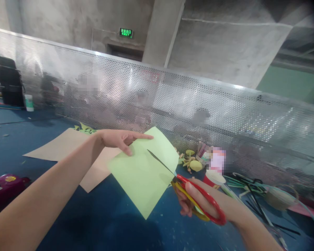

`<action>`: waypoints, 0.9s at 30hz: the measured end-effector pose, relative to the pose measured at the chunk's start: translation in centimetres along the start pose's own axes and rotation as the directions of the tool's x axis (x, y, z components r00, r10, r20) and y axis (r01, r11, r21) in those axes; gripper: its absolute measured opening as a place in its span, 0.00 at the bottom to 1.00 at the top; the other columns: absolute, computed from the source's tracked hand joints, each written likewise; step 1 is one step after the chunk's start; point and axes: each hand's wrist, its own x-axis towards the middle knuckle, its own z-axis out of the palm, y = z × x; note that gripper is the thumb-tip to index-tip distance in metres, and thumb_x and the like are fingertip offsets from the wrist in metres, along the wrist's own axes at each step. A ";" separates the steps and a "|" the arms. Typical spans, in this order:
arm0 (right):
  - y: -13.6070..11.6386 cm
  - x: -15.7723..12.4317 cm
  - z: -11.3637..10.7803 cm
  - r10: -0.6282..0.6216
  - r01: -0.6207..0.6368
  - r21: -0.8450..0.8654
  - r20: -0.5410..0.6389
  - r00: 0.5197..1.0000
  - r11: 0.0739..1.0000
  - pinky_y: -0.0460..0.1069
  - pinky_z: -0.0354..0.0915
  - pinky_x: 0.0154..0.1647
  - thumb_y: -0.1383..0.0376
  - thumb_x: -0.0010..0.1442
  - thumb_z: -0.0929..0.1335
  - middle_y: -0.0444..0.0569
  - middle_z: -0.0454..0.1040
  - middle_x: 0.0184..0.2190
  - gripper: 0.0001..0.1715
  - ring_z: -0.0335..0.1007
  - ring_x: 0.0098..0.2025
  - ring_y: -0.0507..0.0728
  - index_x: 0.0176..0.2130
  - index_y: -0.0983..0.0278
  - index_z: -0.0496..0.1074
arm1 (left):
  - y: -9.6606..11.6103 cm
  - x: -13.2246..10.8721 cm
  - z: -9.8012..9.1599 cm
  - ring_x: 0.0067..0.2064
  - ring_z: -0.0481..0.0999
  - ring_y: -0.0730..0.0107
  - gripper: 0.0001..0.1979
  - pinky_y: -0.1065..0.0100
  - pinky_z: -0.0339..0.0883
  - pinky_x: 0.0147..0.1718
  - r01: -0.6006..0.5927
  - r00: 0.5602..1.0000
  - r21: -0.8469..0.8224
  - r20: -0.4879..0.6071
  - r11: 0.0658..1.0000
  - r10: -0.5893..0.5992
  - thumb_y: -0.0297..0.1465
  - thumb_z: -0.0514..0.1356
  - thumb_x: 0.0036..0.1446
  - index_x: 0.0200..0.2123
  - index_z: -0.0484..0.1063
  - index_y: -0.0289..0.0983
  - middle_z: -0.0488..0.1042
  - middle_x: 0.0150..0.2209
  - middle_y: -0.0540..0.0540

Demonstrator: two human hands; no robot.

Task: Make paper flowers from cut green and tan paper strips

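Observation:
My left hand (117,138) pinches the upper left edge of a light green sheet of paper (138,174) and holds it up above the blue table (99,216). My right hand (199,202) grips scissors with red and yellow handles (199,200). Their blades reach into the paper from its right edge, and a dark slit runs up and left from there toward the middle of the sheet.
A brown cardboard sheet (65,146) lies on the table behind the paper. Craft scraps, sticks and a small cup (211,174) sit to the right, with green and black strips (251,190) beyond. A magenta object (5,183) lies at left. A perforated metal screen (172,101) walls the far side.

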 end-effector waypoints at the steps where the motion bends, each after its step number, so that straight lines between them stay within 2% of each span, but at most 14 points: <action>1: -0.1 -0.1 0.0 -0.020 0.021 -0.023 0.012 1.000 1.000 0.46 0.65 0.29 0.48 0.61 0.50 0.47 0.69 0.25 0.28 0.68 0.27 0.51 0.28 0.64 0.62 | 0.0 0.1 0.1 0.56 0.61 0.55 0.41 0.63 0.63 0.46 -0.006 1.000 -0.004 0.010 1.000 0.006 0.29 0.62 0.47 0.60 0.44 0.45 0.57 0.59 0.42; 9: -0.5 0.1 0.2 -0.076 0.081 -0.145 0.037 0.996 0.986 0.47 0.63 0.30 0.48 0.61 0.48 0.49 0.72 0.27 0.32 0.67 0.29 0.52 0.27 0.63 0.65 | 0.0 0.5 0.4 0.55 0.62 0.56 0.41 0.64 0.64 0.45 0.002 0.996 0.029 0.086 1.000 -0.004 0.30 0.62 0.48 0.61 0.41 0.46 0.58 0.58 0.44; 17: -1.6 0.0 0.2 -0.123 0.125 -0.222 0.025 0.992 0.967 0.48 0.63 0.36 0.51 0.63 0.48 0.48 0.70 0.29 0.31 0.65 0.32 0.52 0.31 0.63 0.68 | 0.8 0.6 0.7 0.55 0.61 0.54 0.41 0.64 0.64 0.45 0.037 0.996 0.031 0.076 0.999 -0.039 0.29 0.62 0.48 0.61 0.42 0.46 0.57 0.58 0.44; 23: -0.9 0.4 0.8 -0.078 0.072 -0.195 -0.025 0.997 0.978 0.47 0.63 0.32 0.50 0.62 0.50 0.47 0.69 0.29 0.30 0.65 0.30 0.52 0.30 0.64 0.68 | 1.3 0.4 1.0 0.56 0.60 0.57 0.40 0.67 0.63 0.45 -0.020 0.999 0.101 0.046 0.995 0.015 0.30 0.62 0.48 0.60 0.45 0.46 0.56 0.59 0.46; 27: -0.1 0.7 1.3 0.022 -0.026 -0.039 -0.084 0.996 0.999 0.47 0.65 0.28 0.46 0.59 0.53 0.47 0.68 0.29 0.26 0.68 0.30 0.53 0.33 0.63 0.64 | 1.4 0.3 1.0 0.56 0.60 0.55 0.40 0.65 0.63 0.45 0.000 0.999 0.078 0.045 0.997 -0.004 0.29 0.62 0.48 0.60 0.45 0.46 0.56 0.59 0.45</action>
